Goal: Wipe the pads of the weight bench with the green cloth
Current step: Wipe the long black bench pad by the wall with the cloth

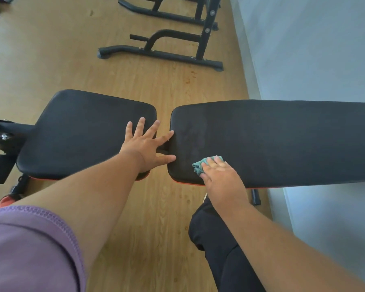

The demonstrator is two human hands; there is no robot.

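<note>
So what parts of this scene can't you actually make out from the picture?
Head view only:
- Most of the green cloth: covered by the right hand pressing on it.
- Far end of the long pad: cut off by the right edge.
- Bench frame: mostly hidden under the pads, and cut off at the left edge.
- Gap between the pads: partly covered by the spread left hand.
- Black rack: its top is cut off by the upper edge.

Bench pads (pixel 272 140): matt black padded covering, finely textured, with dull smears near the cloth (pixel 200 165), a soft, crumpled green fabric. Orange trim (pixel 188 182) along the pads' lower edge. Beyond the pads, a rack (pixel 162 53) of black-painted metal tubing. Floor (pixel 156 207) beneath: wood-grain, light sheen. Sleeve (pixel 30 249): purple knit.
</note>
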